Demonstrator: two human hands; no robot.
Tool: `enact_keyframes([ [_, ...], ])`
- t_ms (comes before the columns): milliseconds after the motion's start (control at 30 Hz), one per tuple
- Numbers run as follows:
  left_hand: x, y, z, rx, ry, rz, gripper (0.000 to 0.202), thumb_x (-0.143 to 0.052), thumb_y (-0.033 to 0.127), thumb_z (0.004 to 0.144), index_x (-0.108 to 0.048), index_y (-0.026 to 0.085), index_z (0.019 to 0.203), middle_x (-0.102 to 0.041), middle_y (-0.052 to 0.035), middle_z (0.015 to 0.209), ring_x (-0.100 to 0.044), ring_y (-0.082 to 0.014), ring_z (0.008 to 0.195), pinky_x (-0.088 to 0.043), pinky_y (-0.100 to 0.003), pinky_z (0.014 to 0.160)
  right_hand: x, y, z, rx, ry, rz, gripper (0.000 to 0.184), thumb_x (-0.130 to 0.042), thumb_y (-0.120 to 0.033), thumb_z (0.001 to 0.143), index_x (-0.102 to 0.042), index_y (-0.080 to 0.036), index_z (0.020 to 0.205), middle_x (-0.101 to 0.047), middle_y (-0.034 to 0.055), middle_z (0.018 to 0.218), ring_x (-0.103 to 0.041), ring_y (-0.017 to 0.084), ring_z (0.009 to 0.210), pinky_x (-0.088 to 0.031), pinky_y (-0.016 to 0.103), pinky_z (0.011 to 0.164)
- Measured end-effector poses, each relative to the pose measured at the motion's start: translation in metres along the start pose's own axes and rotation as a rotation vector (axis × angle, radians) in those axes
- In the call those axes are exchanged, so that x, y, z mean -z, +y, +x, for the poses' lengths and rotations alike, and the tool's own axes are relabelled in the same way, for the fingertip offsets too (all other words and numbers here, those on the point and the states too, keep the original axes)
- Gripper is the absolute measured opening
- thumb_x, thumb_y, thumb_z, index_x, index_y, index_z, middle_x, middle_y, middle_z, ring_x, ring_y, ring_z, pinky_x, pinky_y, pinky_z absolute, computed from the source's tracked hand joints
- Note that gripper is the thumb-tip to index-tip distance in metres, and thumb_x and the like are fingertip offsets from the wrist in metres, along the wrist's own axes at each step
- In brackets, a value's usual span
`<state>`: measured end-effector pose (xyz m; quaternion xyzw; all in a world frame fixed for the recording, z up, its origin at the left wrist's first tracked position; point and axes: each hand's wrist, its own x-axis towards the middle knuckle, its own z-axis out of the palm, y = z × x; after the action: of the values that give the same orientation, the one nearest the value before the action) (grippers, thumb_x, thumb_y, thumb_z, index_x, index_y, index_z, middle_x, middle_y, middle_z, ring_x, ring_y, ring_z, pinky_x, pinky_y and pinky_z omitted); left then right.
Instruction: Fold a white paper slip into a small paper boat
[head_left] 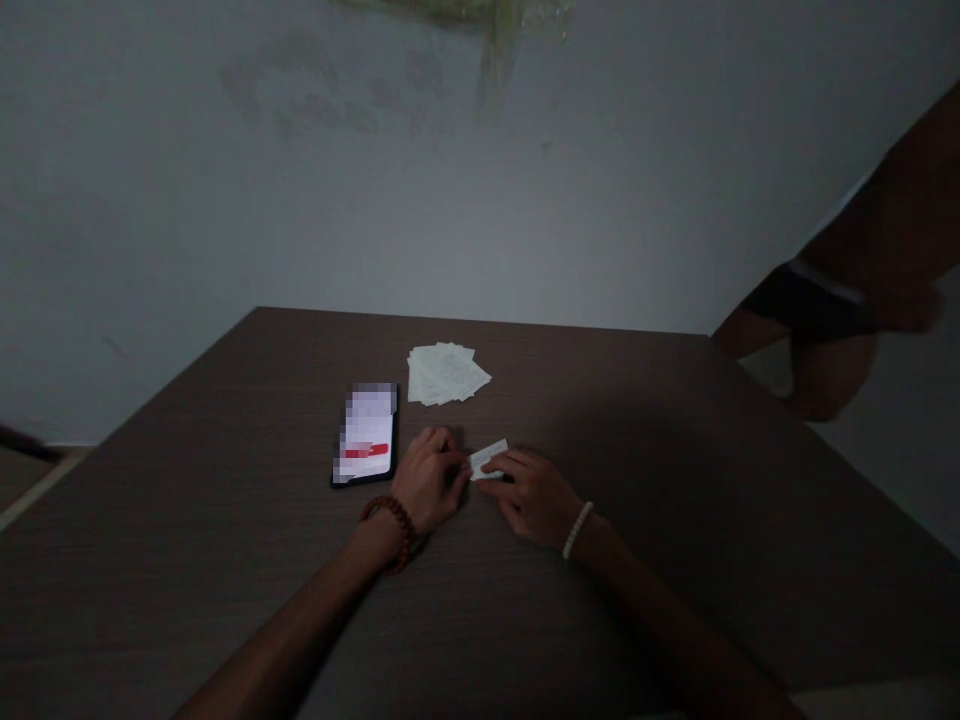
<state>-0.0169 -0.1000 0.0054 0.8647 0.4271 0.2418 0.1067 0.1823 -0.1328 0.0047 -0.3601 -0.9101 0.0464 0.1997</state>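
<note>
A small white slip of paper [489,456], seemingly folded, lies low over the table between my hands. My left hand [429,482], with a brown bead bracelet [401,530] at the wrist, is closed in a pinch at the slip's left edge. From the right, the fingers of my right hand [536,497] close on the slip's lower side; a white bead bracelet [577,530] circles that wrist. Just beyond my hands rests a fanned pile of white paper sheets [446,375] with faint print. Left of my left hand lies a phone [367,435] with its screen lit.
The dark brown wooden table [225,480] reaches back to a stained grey wall [480,220]. At the right, beyond the table's edge, another person [847,290] in dark shorts is partly visible and dim.
</note>
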Motion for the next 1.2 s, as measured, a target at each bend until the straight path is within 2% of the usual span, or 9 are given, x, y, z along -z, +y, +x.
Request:
enact_keyframes([
  [333,-0.005,-0.006,0.002,0.019,0.028,-0.055,0.011,-0.058,0.017,0.079,-0.067,0.017,0.074,-0.053,-0.0067,0.084,-0.047,-0.0228,0.085,-0.043,-0.038,0.076,0.008,-0.007,0.005,-0.041,-0.088,-0.058,0.043,-0.057,-0.010,0.074,-0.058,-0.020,0.116,-0.058,0.0075,0.104,-0.048,0.023,0.099,-0.038,0.038,0.086],
  [467,-0.002,-0.013,0.000,0.017,0.064,-0.084,0.017,-0.052,0.012,0.080,-0.068,0.017,0.081,-0.054,-0.0060,0.081,-0.048,-0.0210,0.083,-0.044,-0.036,0.074,0.006,-0.008,0.005,-0.088,-0.071,-0.065,0.044,-0.056,-0.010,0.075,-0.057,-0.019,0.118,-0.057,0.0080,0.106,-0.047,0.023,0.100,-0.037,0.037,0.084],
  [533,0.001,-0.015,-0.002,-0.046,0.055,-0.033,0.022,-0.050,0.010,0.079,-0.070,0.017,0.084,-0.053,-0.0064,0.079,-0.047,-0.0211,0.080,-0.043,-0.035,0.071,0.005,-0.007,0.005,-0.104,-0.051,-0.063,0.043,-0.055,-0.010,0.076,-0.057,-0.020,0.118,-0.057,0.0078,0.106,-0.047,0.022,0.099,-0.037,0.037,0.084],
  [667,0.006,-0.013,-0.006,-0.227,-0.036,0.122,0.026,-0.050,0.013,0.079,-0.072,0.020,0.091,-0.053,-0.0076,0.078,-0.045,-0.0219,0.078,-0.039,-0.035,0.067,0.004,-0.007,0.005,-0.118,-0.042,-0.057,0.042,-0.055,-0.010,0.076,-0.057,-0.020,0.118,-0.057,0.0076,0.106,-0.047,0.022,0.099,-0.036,0.037,0.084],
  [733,0.007,-0.012,-0.006,-0.263,-0.064,0.182,0.027,-0.049,0.014,0.082,-0.072,0.021,0.094,-0.053,-0.0079,0.078,-0.044,-0.0220,0.077,-0.038,-0.035,0.066,0.004,-0.007,0.005,-0.121,-0.046,-0.053,0.042,-0.055,-0.011,0.077,-0.057,-0.019,0.117,-0.057,0.0077,0.106,-0.047,0.023,0.100,-0.036,0.038,0.085],
  [933,0.007,-0.009,-0.006,-0.222,-0.095,0.189,0.027,-0.051,0.014,0.081,-0.071,0.022,0.097,-0.054,-0.0079,0.076,-0.045,-0.0235,0.079,-0.038,-0.035,0.068,0.004,-0.008,0.003,-0.124,-0.033,-0.041,0.043,-0.056,-0.010,0.077,-0.057,-0.020,0.118,-0.057,0.0072,0.106,-0.047,0.022,0.100,-0.036,0.038,0.086],
  [1200,0.009,-0.006,-0.004,-0.197,-0.063,0.181,0.023,-0.053,0.013,0.078,-0.073,0.020,0.087,-0.056,-0.0078,0.070,-0.047,-0.0244,0.079,-0.039,-0.037,0.068,0.004,-0.008,0.003,-0.125,-0.035,-0.047,0.041,-0.055,-0.010,0.078,-0.057,-0.020,0.118,-0.057,0.0075,0.106,-0.046,0.023,0.101,-0.037,0.038,0.086],
])
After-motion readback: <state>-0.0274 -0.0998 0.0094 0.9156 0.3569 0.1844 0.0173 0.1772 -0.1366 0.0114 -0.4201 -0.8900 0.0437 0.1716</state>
